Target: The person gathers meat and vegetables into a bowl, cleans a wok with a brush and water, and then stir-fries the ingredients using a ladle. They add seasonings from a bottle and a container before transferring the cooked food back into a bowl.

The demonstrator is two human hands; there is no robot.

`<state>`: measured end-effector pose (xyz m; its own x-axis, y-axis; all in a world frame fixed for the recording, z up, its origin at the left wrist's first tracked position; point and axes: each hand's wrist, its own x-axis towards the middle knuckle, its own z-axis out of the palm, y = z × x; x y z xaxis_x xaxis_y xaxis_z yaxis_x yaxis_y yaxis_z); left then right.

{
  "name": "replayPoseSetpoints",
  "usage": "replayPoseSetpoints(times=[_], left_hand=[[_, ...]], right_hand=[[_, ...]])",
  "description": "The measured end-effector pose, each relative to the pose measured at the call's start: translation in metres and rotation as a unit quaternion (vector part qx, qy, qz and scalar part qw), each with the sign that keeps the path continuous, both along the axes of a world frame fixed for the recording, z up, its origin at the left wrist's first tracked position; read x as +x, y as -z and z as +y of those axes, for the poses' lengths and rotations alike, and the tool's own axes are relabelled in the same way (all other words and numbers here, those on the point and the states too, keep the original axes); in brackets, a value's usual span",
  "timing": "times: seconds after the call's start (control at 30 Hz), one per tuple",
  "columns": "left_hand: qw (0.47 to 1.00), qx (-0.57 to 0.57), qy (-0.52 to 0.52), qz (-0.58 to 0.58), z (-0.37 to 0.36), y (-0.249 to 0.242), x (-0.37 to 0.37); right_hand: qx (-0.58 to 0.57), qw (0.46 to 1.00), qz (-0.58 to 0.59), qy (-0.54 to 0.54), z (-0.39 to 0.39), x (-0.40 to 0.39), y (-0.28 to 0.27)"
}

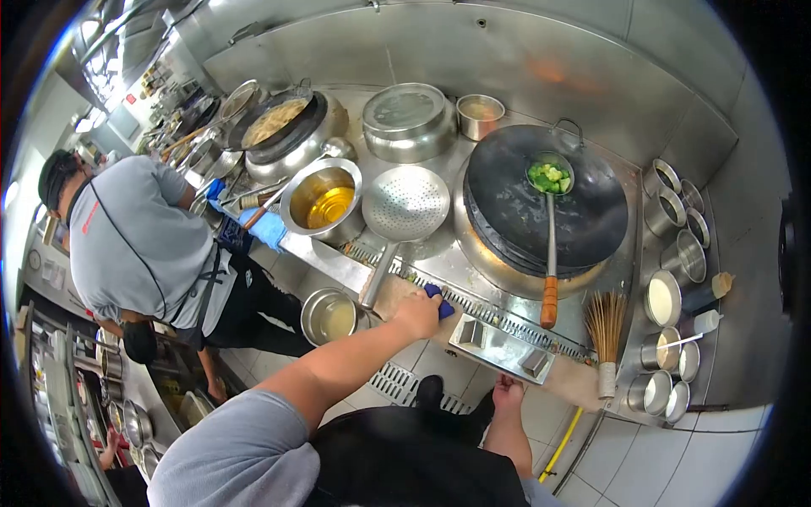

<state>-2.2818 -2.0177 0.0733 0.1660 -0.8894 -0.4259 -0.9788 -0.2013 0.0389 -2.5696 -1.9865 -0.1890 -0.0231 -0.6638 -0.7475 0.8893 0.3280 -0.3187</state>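
My left hand [416,315] is closed around a dark blue cloth [440,301] at the front edge of the steel range. Just beside it lies the handle of a perforated strainer [406,204]. Low under the front control panel [481,345], my right hand [508,394] has its fingers curled; what they grip, if anything, is hidden. A black wok [507,182] sits on the burner in front of me. Across it rests a ladle [551,245] with a wooden handle, its bowl filled with chopped green vegetables [549,177].
A pot of yellow oil [328,207] stands left of the strainer. A bamboo brush [605,338] leans at the right, near several seasoning containers [663,297]. At left, a co-worker [152,237] stands by another wok [274,122]. A metal pot [329,317] hangs low by the front edge.
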Motion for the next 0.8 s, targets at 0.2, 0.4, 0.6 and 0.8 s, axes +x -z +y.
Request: replayPoseSetpoints(times=[0.2, 0.4, 0.6, 0.8], left_hand=[[0.997, -0.062, -0.027, -0.025, 0.011, 0.004, -0.005], [0.955, -0.265, -0.032, 0.129, 0.053, -0.023, -0.006], [0.942, -0.288, -0.093, 0.145, 0.153, -0.028, -0.017], [0.828, -0.430, -0.355, -0.048, 0.247, -0.050, 0.024]], right_hand=[[-0.018, 0.838, 0.125, -0.531, 0.018, -0.028, -0.092], [-0.186, 0.863, -0.101, -0.459, -0.017, -0.038, -0.249], [-0.192, 0.910, -0.055, -0.363, -0.110, 0.020, -0.334], [-0.200, 0.854, -0.157, -0.455, -0.204, 0.020, -0.318]])
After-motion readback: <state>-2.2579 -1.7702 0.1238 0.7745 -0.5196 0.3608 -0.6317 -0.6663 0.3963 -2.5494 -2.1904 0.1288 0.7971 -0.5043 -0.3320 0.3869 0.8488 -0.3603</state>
